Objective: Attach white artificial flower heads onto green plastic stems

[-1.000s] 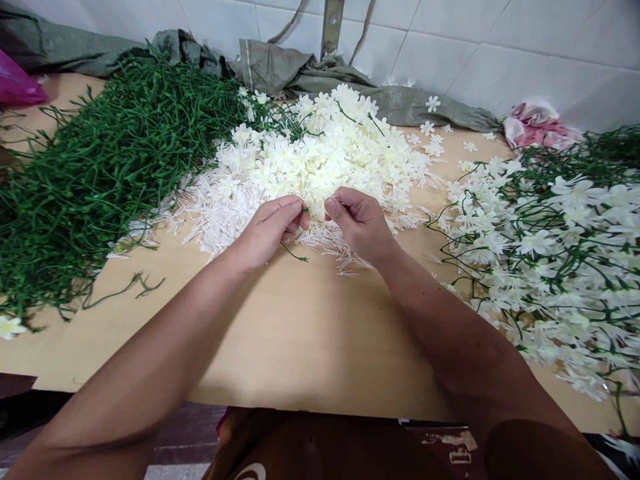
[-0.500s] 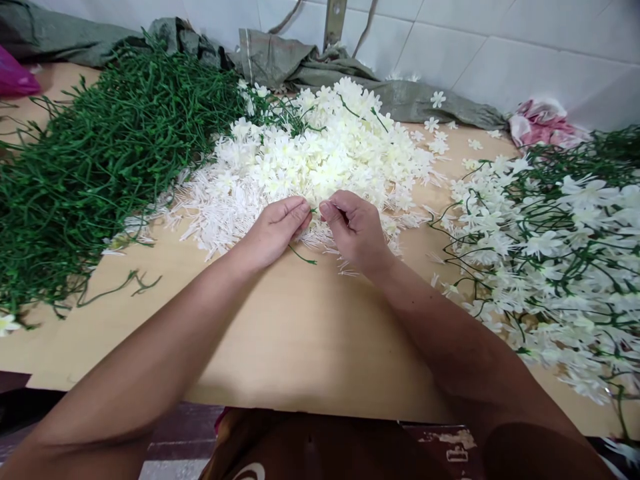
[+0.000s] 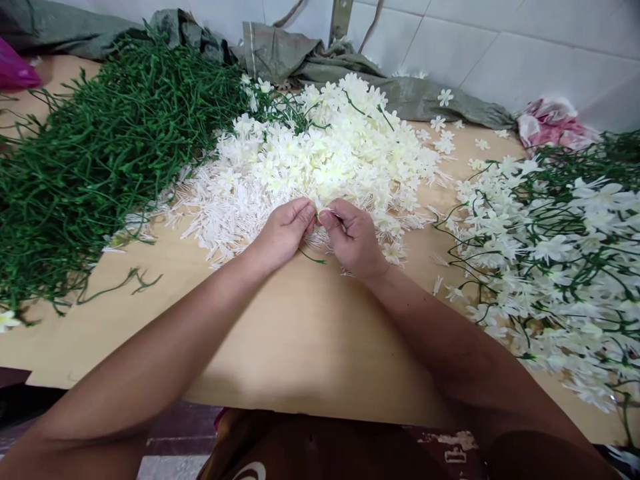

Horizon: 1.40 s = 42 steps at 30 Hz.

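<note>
My left hand (image 3: 286, 232) is closed in a pinch on a green plastic flower stem (image 3: 314, 259). The stem's tail hangs out below the fingers. My right hand (image 3: 356, 241) is pinched too, its fingertips touching those of the left. Something small and pale shows at its fingertips, but the fingers hide most of it. Just beyond both hands lies a heap of white artificial blossoms (image 3: 345, 157). Thin white stamen pieces (image 3: 225, 213) spread along the heap's near left side.
Green stems (image 3: 135, 127) are piled high on the left. At the right lie flowers joined to stems (image 3: 550, 267). Grey-green sacking (image 3: 415, 97) runs along the tiled wall (image 3: 480, 47), beside a red-and-white cloth (image 3: 553, 123). Brown board (image 3: 310, 333) covers the table.
My right fingertips have closed in on the left ones, narrowing the gap between them. The green tip that showed there is now mostly covered. The view has shifted slightly.
</note>
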Motion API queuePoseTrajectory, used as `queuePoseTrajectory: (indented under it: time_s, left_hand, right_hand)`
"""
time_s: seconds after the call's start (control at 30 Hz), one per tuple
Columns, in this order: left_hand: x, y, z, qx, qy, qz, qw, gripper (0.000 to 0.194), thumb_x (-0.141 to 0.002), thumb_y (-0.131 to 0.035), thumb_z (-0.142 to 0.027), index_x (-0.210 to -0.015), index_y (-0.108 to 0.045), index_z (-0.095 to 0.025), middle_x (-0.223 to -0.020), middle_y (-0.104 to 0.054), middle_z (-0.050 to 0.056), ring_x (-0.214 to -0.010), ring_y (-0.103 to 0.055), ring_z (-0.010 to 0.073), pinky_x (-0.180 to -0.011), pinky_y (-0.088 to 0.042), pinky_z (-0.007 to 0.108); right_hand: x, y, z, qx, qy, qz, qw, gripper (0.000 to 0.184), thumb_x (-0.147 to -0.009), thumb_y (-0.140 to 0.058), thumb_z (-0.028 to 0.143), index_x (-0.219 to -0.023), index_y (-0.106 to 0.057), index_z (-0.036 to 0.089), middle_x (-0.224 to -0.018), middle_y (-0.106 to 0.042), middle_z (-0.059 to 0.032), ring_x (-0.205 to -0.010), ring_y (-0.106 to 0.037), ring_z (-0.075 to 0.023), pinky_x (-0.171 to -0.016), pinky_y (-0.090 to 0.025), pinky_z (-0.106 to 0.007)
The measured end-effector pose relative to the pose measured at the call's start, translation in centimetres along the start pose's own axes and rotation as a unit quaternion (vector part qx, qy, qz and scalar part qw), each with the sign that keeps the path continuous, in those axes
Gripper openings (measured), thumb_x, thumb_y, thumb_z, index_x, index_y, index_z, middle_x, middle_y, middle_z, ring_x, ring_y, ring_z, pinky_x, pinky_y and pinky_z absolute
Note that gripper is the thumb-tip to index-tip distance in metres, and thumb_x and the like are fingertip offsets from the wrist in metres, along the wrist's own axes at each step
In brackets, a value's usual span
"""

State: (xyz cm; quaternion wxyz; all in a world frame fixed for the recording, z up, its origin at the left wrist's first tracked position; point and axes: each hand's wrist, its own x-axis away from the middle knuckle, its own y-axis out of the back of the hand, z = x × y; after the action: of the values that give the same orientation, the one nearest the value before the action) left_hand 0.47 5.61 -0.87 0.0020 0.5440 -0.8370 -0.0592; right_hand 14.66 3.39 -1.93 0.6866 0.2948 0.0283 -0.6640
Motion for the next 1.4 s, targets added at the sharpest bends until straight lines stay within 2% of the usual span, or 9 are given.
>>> queuePoseTrajectory:
  time_s: [0.27,0.4,0.57,0.67,0.8,0.93,1.03,1.2,1.4]
  left_hand:
    - [0.1,-0.8,0.2,-0.018,0.0,-0.068,0.998,0.043,-0.087,-0.051,-0.051,-0.059,-0.037,-0.021,-0.055,-0.033,-0.004,-0.053,-0.032,0.0112,-0.049,-0.026,0.028]
    - [0.0,-0.9,0.3,-0.042,-0.014,-0.064,0.997,0.039,-0.089,-0.048,-0.046,-0.06,-0.038,-0.022,-0.057,-0.035,-0.003,-0.055,-0.034,0.0123,-0.051,-0.027,0.028]
    - [0.0,-1.1,0.5,-0.096,-0.024,-0.069,0.993,0.035,-0.092,-0.043,-0.033,-0.06,-0.037,-0.021,-0.056,-0.036,-0.003,-0.055,-0.034,0.0117,-0.054,-0.028,0.028]
    - [0.1,-1.2,0.6,-0.121,-0.03,-0.078,0.989,0.035,-0.092,-0.043,-0.031,-0.06,-0.035,-0.02,-0.055,-0.033,-0.004,-0.055,-0.033,0.0113,-0.055,-0.028,0.027]
    - [0.2,-1.3,0.7,-0.136,-0.038,-0.093,0.986,0.033,-0.092,-0.041,-0.03,-0.061,-0.036,-0.021,-0.056,-0.034,-0.004,-0.055,-0.033,0.0114,-0.057,-0.029,0.027]
    - [0.2,-1.3,0.5,-0.16,-0.051,-0.099,0.981,0.032,-0.092,-0.04,-0.03,-0.061,-0.035,-0.021,-0.056,-0.034,-0.004,-0.055,-0.034,0.0114,-0.057,-0.029,0.026]
    - [0.2,-1.2,0.3,-0.19,-0.057,-0.095,0.976,0.031,-0.09,-0.039,-0.03,-0.061,-0.035,-0.021,-0.056,-0.034,-0.004,-0.055,-0.034,0.011,-0.055,-0.029,0.025]
    - [0.2,-1.0,0.3,-0.215,-0.075,-0.08,0.97,0.031,-0.09,-0.037,-0.032,-0.062,-0.037,-0.02,-0.056,-0.037,-0.004,-0.055,-0.036,0.0107,-0.054,-0.03,0.024]
    - [0.1,-0.7,0.0,-0.209,-0.099,-0.05,0.971,0.031,-0.091,-0.035,-0.033,-0.063,-0.038,-0.02,-0.055,-0.038,-0.004,-0.053,-0.037,0.0102,-0.053,-0.032,0.024]
  right_hand:
    - [-0.1,-0.1,-0.2,-0.075,-0.045,-0.007,0.996,0.047,-0.084,-0.05,0.063,-0.064,-0.044,0.022,-0.058,-0.039,0.0039,-0.056,-0.034,-0.0101,-0.054,-0.031,-0.028]
    - [-0.1,-0.1,-0.1,-0.079,-0.052,-0.032,0.995,0.044,-0.086,-0.052,0.058,-0.063,-0.041,0.022,-0.058,-0.037,0.0047,-0.055,-0.032,-0.0093,-0.054,-0.03,-0.027]
    - [0.0,-0.2,0.0,-0.023,-0.036,-0.068,0.997,0.043,-0.089,-0.05,0.049,-0.061,-0.032,0.022,-0.057,-0.032,0.0051,-0.056,-0.03,-0.0096,-0.056,-0.029,-0.028]
    - [0.1,-0.3,0.0,-0.019,-0.039,-0.058,0.997,0.043,-0.089,-0.05,0.049,-0.061,-0.03,0.022,-0.057,-0.032,0.0052,-0.056,-0.03,-0.0094,-0.055,-0.028,-0.028]
    - [0.1,-0.5,-0.2,-0.054,-0.058,-0.057,0.995,0.047,-0.086,-0.05,0.058,-0.061,-0.03,0.023,-0.057,-0.03,0.0054,-0.055,-0.03,-0.0093,-0.053,-0.027,-0.027]
    - [0.0,-0.6,-0.3,-0.111,-0.087,-0.014,0.99,0.052,-0.081,-0.052,0.066,-0.062,-0.029,0.023,-0.057,-0.029,0.0058,-0.055,-0.028,-0.0091,-0.051,-0.027,-0.026]
    - [0.0,-0.5,-0.3,-0.14,-0.101,0.01,0.985,0.053,-0.079,-0.052,0.068,-0.061,-0.032,0.023,-0.057,-0.03,0.0062,-0.054,-0.027,-0.0085,-0.051,-0.027,-0.026]
    - [0.0,-0.6,-0.3,-0.186,-0.121,0.012,0.975,0.049,-0.08,-0.054,0.064,-0.063,-0.041,0.021,-0.058,-0.035,0.0064,-0.055,-0.029,-0.0075,-0.052,-0.027,-0.025]
    - [-0.1,-0.9,-0.7,-0.275,-0.164,0.017,0.947,0.049,-0.075,-0.061,0.064,-0.063,-0.043,0.021,-0.055,-0.036,0.0072,-0.052,-0.029,-0.0068,-0.051,-0.024,-0.024]
